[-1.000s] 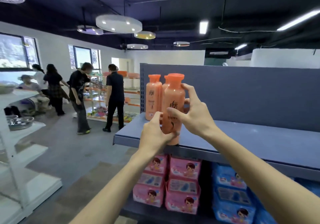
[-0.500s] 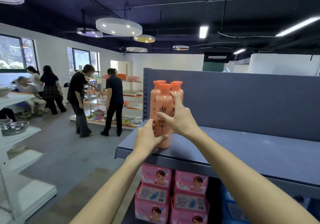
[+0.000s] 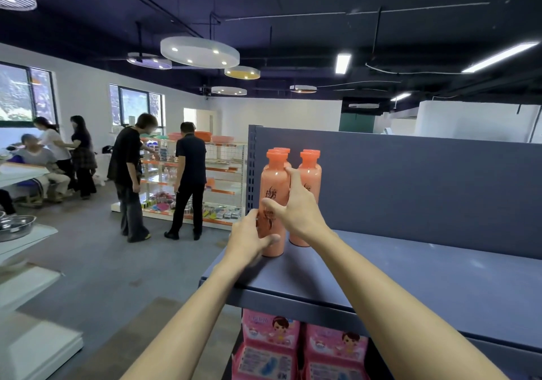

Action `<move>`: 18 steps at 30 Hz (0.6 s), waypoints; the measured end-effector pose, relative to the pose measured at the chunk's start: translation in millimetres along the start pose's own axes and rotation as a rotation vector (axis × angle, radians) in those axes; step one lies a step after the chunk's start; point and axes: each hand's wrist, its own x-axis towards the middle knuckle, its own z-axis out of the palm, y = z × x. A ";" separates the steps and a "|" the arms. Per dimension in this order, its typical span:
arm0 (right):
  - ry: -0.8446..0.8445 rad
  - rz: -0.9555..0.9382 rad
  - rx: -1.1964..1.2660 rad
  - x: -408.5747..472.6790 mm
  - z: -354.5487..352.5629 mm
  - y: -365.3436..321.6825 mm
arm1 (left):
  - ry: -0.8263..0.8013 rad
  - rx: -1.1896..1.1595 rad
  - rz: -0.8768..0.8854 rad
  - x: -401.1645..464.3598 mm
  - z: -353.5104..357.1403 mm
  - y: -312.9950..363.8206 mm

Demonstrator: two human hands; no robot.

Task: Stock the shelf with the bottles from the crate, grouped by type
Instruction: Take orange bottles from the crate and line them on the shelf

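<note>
A person's two bare hands steady an orange bottle point(image 3: 272, 203) standing upright near the left front corner of a blue-grey shelf point(image 3: 410, 277) in a shop. The left hand point(image 3: 249, 240) wraps its grip around the bottle's lower body, thumb across the front, fingers hidden behind. The right hand point(image 3: 299, 209) is spread, its thumb pressing the bottle's label and its index finger reaching up between this bottle and a second orange bottle point(image 3: 311, 180) just beside it on the right. The caps of further orange bottles show behind the pair, close to the shelf's back panel point(image 3: 410, 180). Below the shelf edge sit pink product packs point(image 3: 272, 347) printed with a cartoon child. Across the aisle, two people in dark clothes point(image 3: 158, 174) stand at a wire display rack point(image 3: 223, 174).
</note>
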 end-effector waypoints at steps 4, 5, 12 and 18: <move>0.019 0.007 -0.028 7.2 9.1 2.3 | -0.031 0.003 0.014 9.6 -3.1 -8.2; 0.027 0.006 -0.043 8.8 11.2 2.8 | -0.035 -0.005 0.017 11.8 -3.5 -10.2; 0.086 -0.009 -0.122 15.0 19.4 4.8 | -0.075 -0.045 0.061 22.5 -8.0 -21.7; 0.091 0.008 -0.183 11.4 17.3 -0.3 | -0.070 -0.069 0.084 23.2 -11.2 -23.5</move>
